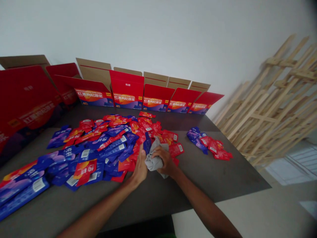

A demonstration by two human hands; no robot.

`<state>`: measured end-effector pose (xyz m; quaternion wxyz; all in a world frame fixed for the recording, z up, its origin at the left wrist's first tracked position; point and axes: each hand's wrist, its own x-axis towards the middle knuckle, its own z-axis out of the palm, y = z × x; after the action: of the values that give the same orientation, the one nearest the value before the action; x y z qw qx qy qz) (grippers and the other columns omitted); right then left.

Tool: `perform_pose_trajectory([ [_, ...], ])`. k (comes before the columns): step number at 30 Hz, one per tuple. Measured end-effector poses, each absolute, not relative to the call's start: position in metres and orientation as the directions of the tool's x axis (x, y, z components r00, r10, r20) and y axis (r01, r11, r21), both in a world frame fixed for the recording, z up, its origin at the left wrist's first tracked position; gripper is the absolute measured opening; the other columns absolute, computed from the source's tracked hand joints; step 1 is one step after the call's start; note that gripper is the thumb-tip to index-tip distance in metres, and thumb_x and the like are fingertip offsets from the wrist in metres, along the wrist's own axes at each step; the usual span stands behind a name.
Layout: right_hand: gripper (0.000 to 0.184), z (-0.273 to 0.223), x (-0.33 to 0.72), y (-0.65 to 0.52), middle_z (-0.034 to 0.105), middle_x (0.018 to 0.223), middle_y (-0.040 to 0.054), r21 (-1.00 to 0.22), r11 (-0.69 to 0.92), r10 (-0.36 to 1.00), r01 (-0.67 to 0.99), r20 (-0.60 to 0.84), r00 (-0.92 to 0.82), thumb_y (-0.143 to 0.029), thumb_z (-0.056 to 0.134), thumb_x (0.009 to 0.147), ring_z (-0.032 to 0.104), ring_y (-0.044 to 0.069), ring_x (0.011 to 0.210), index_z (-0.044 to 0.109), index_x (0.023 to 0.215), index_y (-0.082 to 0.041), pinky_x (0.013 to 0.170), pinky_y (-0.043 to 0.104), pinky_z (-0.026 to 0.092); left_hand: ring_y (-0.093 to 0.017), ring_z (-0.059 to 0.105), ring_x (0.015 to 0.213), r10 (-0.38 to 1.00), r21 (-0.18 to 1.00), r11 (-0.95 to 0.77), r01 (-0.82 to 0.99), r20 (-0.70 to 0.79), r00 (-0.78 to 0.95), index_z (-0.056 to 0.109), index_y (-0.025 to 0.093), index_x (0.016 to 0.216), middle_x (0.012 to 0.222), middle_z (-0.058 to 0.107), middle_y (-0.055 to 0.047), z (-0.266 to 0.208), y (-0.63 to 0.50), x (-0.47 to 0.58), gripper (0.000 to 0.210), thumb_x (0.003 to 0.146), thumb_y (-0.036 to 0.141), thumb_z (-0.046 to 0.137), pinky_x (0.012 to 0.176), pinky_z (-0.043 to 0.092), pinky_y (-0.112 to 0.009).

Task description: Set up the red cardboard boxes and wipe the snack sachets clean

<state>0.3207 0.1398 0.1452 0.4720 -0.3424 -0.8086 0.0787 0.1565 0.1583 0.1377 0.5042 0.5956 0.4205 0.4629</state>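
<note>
My left hand (pixel 140 168) grips a blue pouch (pixel 147 142) that stands on edge near the front middle of the table. Bunched in my right hand (pixel 165 161) is a grey cloth (pixel 155 158), pressed against the pouch's right side. The cloth and fingers hide the pouch's lower part. Just beyond my hands, red pouches (pixel 176 149) lie in a loose heap. To the left spreads a larger pile of mixed blue pouches (pixel 112 148) and red ones. Farther right, a small separate group holds blue pouches (pixel 196 137) and red pouches (pixel 218 148).
Open red cartons (pixel 158 98) stand in a row along the table's back edge. A larger red carton (pixel 27 109) rises at the left. Wooden frames (pixel 269 112) lean against the wall beyond the right edge of the dark table (pixel 237 178).
</note>
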Motion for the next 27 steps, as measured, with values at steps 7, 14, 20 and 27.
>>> perform_pose_trajectory([
  [7,0.028,0.155,0.319,0.138,0.065,0.104,0.0072,-0.416,0.775,0.601,0.476,0.718,-0.352,-0.028,0.062,0.081,0.066,0.023,0.091,0.061,0.108,-0.025,0.075,0.034,0.056,-0.029,0.032,0.159,0.948,0.974,-0.214,0.080,0.187,0.258,0.046,0.018,0.155,0.164,0.046,-0.017,0.147,0.160,0.151,0.082,0.101,0.074,0.020,0.132,0.023,-0.050],
  [14,0.024,0.164,0.324,0.144,0.060,0.097,0.0036,-0.507,0.614,0.530,0.605,0.833,0.160,-0.021,0.059,0.082,0.061,0.022,0.093,0.058,0.105,-0.026,0.082,0.035,0.053,-0.030,0.045,0.149,0.784,0.876,-0.471,0.104,0.362,0.504,0.049,0.017,0.151,0.158,0.051,-0.018,0.155,0.150,0.156,0.064,0.108,0.059,0.028,0.126,0.032,-0.053],
  [20,0.023,0.168,0.325,0.141,0.066,0.100,0.0060,-0.483,0.687,0.649,0.543,0.744,-0.159,-0.031,0.064,0.082,0.065,0.024,0.093,0.064,0.104,-0.025,0.082,0.036,0.055,-0.029,0.039,0.155,0.912,0.953,-0.284,0.107,0.235,0.336,0.046,0.017,0.155,0.163,0.047,-0.016,0.159,0.152,0.153,0.078,0.103,0.070,0.020,0.130,0.025,-0.050],
  [27,0.029,0.164,0.322,0.137,0.066,0.105,0.0066,-0.447,0.704,0.672,0.552,0.670,-0.316,-0.022,0.068,0.081,0.067,0.023,0.094,0.067,0.110,-0.025,0.078,0.033,0.057,-0.029,0.039,0.155,0.950,0.969,-0.217,0.120,0.181,0.254,0.049,0.013,0.154,0.163,0.047,-0.018,0.157,0.158,0.148,0.086,0.101,0.075,0.021,0.131,0.024,-0.050],
])
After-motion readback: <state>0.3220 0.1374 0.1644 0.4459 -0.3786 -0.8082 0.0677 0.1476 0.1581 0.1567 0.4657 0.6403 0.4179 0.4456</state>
